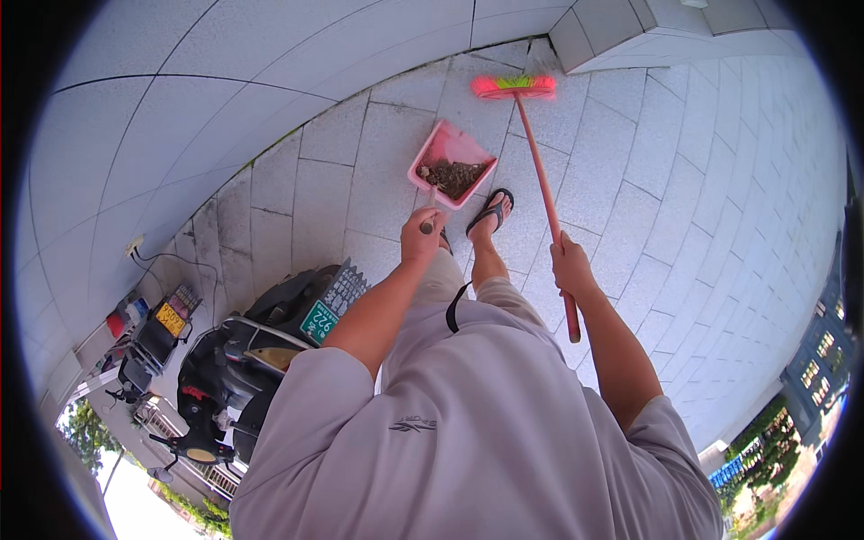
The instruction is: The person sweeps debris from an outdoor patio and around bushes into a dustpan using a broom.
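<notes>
My left hand (421,236) is closed round the handle of a pink dustpan (450,139), held out in front of my feet. Dark brown dirt and debris (457,177) lies heaped in the pan, toward its handle side. In my right hand (572,265) is the reddish shaft of a broom (537,162), gripped near its upper end. The broom's head, with pink and yellow-green bristles (513,86), is beyond the dustpan and to its right, apart from it. The bristles look slightly blurred.
Grey paving slabs (621,171) cover the ground. A pale tiled wall (225,81) runs along the left and far side, with a jutting corner (603,40) ahead. Scooters (238,360) are parked close on my left. A black cable (193,261) hangs from a wall socket (134,246).
</notes>
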Action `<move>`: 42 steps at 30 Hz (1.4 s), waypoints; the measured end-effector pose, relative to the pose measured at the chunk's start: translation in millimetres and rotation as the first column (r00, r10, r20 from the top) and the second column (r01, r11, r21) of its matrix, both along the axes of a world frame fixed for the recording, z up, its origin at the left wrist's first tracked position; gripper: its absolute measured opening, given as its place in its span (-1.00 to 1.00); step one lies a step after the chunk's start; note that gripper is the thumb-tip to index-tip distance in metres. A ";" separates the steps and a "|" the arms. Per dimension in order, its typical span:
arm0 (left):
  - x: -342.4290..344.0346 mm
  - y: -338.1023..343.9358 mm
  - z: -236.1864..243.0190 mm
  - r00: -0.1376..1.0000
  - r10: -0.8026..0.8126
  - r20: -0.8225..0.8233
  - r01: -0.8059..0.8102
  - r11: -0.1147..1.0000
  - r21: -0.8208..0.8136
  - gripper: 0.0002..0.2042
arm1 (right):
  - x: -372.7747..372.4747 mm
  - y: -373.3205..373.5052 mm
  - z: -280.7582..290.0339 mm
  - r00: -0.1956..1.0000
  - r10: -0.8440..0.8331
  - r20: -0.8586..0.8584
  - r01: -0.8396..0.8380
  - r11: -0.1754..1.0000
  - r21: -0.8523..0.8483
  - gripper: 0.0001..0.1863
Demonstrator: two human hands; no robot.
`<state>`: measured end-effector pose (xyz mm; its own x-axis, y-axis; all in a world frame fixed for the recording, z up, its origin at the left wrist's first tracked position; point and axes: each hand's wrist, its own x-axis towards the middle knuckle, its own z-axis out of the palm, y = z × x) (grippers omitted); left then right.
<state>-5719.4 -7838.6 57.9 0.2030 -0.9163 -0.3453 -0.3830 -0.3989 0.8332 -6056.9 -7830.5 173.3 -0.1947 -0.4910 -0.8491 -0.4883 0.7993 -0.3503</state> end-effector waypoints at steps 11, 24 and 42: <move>43.7 2.2 -3.6 0.995 -0.019 0.094 0.007 0.992 0.129 -0.65 | -20.3 177.6 145.7 0.994 0.070 0.086 -0.066 0.996 -0.057 -0.36; 57.5 30.4 22.1 0.992 0.056 0.109 -0.060 0.998 0.031 -0.69 | 65.9 5.0 32.1 0.994 0.104 -0.033 -0.102 0.994 0.046 -0.45; 41.0 -5.9 91.2 0.984 -0.125 0.129 0.104 0.982 0.156 -0.58 | -84.7 223.8 202.9 0.698 -0.663 0.271 0.622 0.749 0.229 -0.63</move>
